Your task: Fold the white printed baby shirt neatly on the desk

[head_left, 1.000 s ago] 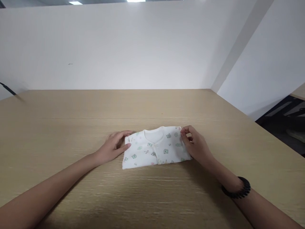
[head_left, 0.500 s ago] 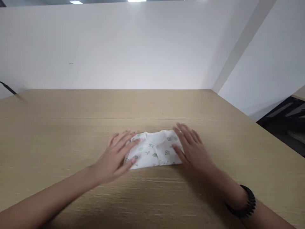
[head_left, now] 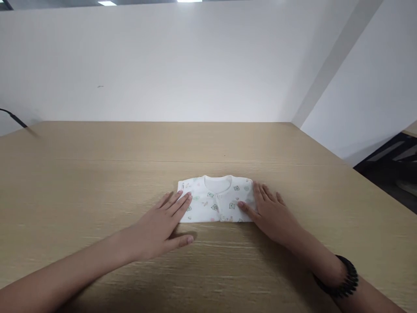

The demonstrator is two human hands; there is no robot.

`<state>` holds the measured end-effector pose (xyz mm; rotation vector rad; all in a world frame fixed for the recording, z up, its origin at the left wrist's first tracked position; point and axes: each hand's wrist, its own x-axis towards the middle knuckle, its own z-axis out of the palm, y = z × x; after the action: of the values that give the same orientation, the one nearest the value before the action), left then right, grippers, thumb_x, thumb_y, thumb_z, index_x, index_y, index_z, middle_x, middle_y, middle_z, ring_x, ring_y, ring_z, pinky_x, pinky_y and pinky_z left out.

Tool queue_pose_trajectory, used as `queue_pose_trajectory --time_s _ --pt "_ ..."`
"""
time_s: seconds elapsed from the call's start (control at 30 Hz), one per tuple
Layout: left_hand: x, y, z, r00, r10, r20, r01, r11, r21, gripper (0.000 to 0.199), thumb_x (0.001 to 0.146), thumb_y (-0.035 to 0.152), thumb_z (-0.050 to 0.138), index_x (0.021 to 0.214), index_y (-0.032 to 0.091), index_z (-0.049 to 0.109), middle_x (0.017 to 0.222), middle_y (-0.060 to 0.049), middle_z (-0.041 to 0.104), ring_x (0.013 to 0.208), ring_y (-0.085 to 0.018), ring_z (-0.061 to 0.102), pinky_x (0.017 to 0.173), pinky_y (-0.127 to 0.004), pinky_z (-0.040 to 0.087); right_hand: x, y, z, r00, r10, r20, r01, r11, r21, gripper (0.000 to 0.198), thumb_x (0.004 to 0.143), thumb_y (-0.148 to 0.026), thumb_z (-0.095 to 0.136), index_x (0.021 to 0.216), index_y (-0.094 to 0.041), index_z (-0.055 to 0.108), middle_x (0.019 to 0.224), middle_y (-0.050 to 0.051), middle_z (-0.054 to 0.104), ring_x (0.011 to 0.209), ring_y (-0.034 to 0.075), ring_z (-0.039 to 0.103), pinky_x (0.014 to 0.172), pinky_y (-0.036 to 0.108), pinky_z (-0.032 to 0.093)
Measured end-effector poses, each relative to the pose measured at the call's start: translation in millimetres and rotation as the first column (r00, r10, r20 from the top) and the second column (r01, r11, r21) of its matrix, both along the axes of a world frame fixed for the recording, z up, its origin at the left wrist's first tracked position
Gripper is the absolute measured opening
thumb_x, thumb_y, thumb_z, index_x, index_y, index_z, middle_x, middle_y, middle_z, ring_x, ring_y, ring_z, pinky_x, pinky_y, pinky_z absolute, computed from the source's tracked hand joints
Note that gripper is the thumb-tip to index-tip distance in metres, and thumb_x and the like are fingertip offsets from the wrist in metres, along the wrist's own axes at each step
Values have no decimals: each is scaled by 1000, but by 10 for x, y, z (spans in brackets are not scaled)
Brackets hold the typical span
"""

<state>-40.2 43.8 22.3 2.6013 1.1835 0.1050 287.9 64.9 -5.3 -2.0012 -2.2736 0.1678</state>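
A folded white baby shirt point(head_left: 208, 204) with small green and pink animal prints lies flat on the wooden table, its round neckline facing away from me. My left hand point(head_left: 164, 221) rests at its left side, fingers stretched over the edge of the cloth and thumb on the table in front. At the opposite side, my right hand point(head_left: 273, 211) lies flat, with the thumb on the shirt and the fingers along its right edge. Neither hand grips the cloth. A black coiled band point(head_left: 348, 278) circles my right wrist.
The wooden table point(head_left: 130, 143) meets a white partition point(head_left: 163, 65) at the back and another white panel point(head_left: 365, 87) on the right. A thin black cable point(head_left: 16, 119) reaches the table at the far left. Dark objects point(head_left: 391, 161) sit beyond the right edge.
Both hands have come down and settled at the shirt's sides; the left thumb has moved off the cloth. The shirt now lies straighter, its lower edge more level.
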Motion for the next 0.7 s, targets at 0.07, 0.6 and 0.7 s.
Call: queue_pose_trajectory --time_s 0.07,0.6,0.7 --pt "9 -11 31 999 8 -34 -8 1000 12 84 92 63 44 155 22 7 158 -10 10 145 -34 13 119 -51 16 79 11 1 998 -44 48 43 999 3 90 93 -67 21 148 3 28 152 22 29 143 38 20 114 61 18" --pt "-39 184 -151 973 180 -146 -176 984 40 85 97 65 21 153 5 1 157 -17 -1 147 -30 1 119 -50 12 -156 -117 -78 993 69 95 -75 995 62 88 95 -66 12 152 1 16 158 18 13 145 34 17 117 52 19" --pt "-125 323 -230 928 343 -149 -335 939 74 92 94 69 18 151 -3 9 156 -23 2 146 -35 2 118 -55 13 -92 -68 -100 989 -59 137 48 996 80 90 94 -64 14 149 8 19 155 24 18 144 38 18 116 56 16"
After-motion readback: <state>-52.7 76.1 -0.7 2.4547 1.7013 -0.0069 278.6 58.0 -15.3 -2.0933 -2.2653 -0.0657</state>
